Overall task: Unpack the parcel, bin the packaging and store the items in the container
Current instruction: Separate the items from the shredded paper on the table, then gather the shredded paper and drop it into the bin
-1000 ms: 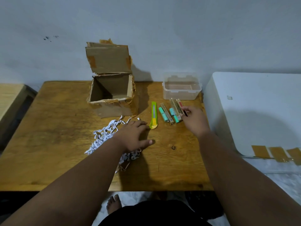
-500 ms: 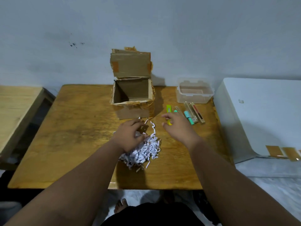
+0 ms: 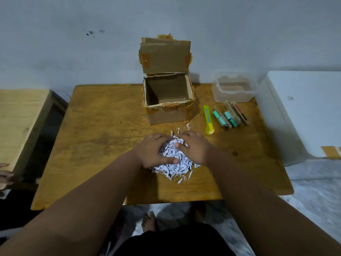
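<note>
A pile of white shredded paper point(image 3: 174, 166) lies on the wooden table point(image 3: 96, 137), in front of the open cardboard parcel box point(image 3: 167, 115). My left hand point(image 3: 154, 150) and my right hand point(image 3: 196, 146) cup the pile from either side, fingers curled over the shreds. The box stands upright with its flap raised and looks empty inside. Several small items, teal tubes and brown sticks point(image 3: 230, 117), lie in a row to the right of the box. A clear plastic container point(image 3: 234, 89) stands behind them, lid off.
A yellow-green utility knife point(image 3: 208, 120) lies between the box and the row of items. A large white box point(image 3: 304, 111) adjoins the table's right side. A wooden bench point(image 3: 20, 115) stands at the left, with another person's hand point(image 3: 4, 174) at the frame's left edge.
My right hand left the small items and came left onto the shredded paper. Both hands have pulled the spread shreds into a tighter heap. The camera view shifted left.
</note>
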